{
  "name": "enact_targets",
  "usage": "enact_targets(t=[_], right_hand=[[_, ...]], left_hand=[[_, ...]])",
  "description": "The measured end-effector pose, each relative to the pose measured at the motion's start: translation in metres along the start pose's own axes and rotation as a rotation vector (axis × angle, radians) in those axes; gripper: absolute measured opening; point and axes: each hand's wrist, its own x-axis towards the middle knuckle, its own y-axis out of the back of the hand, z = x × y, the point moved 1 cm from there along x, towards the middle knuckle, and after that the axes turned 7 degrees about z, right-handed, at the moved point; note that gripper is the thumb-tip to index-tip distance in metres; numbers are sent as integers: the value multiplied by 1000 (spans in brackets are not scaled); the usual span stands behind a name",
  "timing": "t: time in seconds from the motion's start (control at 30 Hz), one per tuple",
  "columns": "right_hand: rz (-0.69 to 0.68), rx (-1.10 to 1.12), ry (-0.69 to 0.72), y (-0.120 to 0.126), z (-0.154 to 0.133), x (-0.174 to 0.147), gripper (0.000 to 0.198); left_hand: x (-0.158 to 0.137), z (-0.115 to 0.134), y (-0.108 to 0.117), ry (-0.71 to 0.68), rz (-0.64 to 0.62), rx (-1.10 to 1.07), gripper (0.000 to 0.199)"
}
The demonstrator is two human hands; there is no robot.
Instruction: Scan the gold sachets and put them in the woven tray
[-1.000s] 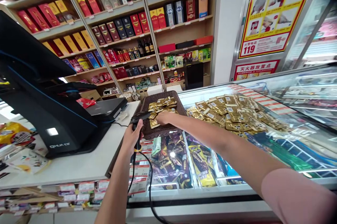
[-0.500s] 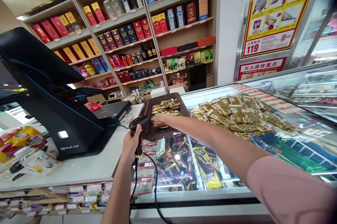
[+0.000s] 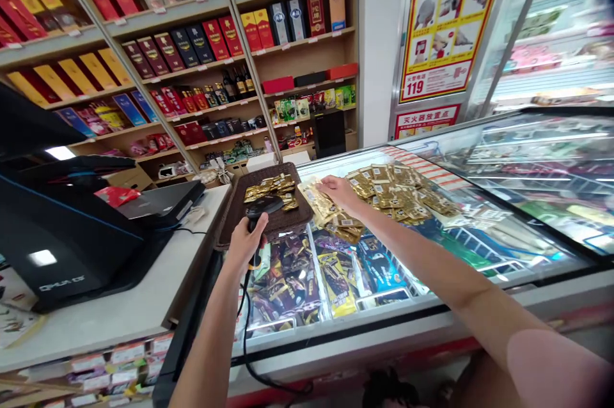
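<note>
My left hand (image 3: 247, 240) is wrapped round the handle of a black barcode scanner (image 3: 263, 205), whose head hangs over the front of a brown woven basket (image 3: 300, 221). Several gold packets (image 3: 268, 188) lie in the basket. To the right of it, my right hand (image 3: 338, 193) pinches a gold packet (image 3: 314, 196) by its edge, just above the glass top. Beside and under that packet spreads a pile of like gold packets (image 3: 398, 187), which reaches to the right. The fingertips of my right hand are partly blurred.
Under the glass of the freezer (image 3: 297, 334) lie colourful packs. A black checkout machine (image 3: 71, 235) stands on the white counter (image 3: 110, 302) at left. The scanner's cable (image 3: 245, 331) hangs down in front. Part of a person (image 3: 391, 389) shows at the bottom edge. Shelves of boxes rise behind.
My right hand has moved out of the basket to the right, over the glass, and now holds a gold packet. The view has turned right. The scanner stays in my left hand.
</note>
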Motion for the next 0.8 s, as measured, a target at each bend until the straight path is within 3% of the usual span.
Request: enact_targets(t=[0.13,0.27,0.43,0.8], right_hand=[[132,-119,-103,55,22,-21,41],[248,-109,-135,86,33,-29,41],[356,-55,-187,101,35,-25,39],[378,-115,-189,109,36,-21,34]], left_hand=[[-3,20,-42,-102,-163,-46,57],[-11,35,-77,-185,-329,-65,51],[-14,41,-103,-279,-471,-15,46],[-3,38,-115,-305,-434,16,42]])
